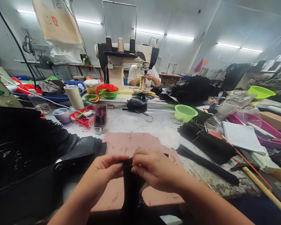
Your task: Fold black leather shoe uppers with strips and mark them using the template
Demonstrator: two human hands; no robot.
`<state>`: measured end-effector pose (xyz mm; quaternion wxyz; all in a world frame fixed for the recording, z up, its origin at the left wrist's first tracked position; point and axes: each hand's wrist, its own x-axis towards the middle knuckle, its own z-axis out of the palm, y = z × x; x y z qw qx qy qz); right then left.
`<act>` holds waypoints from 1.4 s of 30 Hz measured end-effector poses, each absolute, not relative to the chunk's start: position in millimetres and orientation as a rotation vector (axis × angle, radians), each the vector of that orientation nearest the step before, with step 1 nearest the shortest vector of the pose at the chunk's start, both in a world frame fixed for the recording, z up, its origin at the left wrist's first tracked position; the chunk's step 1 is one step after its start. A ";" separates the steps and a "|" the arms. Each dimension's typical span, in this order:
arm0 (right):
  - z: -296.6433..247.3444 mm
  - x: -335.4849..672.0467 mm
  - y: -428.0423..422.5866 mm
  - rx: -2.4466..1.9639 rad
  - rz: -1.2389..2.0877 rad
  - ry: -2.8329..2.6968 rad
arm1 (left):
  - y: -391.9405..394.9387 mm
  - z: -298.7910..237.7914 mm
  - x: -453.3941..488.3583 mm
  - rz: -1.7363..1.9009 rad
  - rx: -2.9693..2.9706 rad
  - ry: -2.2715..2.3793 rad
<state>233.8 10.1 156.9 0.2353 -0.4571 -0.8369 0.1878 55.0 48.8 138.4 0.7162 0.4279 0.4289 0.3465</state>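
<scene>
My left hand [102, 175] and my right hand [154, 167] meet low in the middle of the view. Both pinch the top edge of a black, upright piece of material [131, 190] that hangs down between them. The fingers of each hand are closed on that edge. Under the hands lies a pinkish work mat [131, 142] on the speckled table [131, 120]. A big heap of black pieces [25, 147] sits just left of my left hand.
Bundles of black strips [206, 142], a green basket [184, 112], a spiral notebook [242, 136], a pink tray [264, 126] and a wooden-handled hammer [259, 182] lie to the right. Cups, a red tray [81, 115] and scissors [92, 97] stand behind. Across the table another person [142, 76] works at a sewing machine [121, 64].
</scene>
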 end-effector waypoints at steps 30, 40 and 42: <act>156.2 230.5 9.0 -1.273 0.496 -2.149 | 42.0 140.7 54.7 0.742 0.968 0.888; 156.1 229.2 8.1 -1.236 0.468 -2.144 | 41.9 132.1 58.4 0.817 1.125 0.920; 155.6 229.6 7.5 -1.251 0.455 -2.145 | 40.2 131.8 59.3 0.856 1.162 0.936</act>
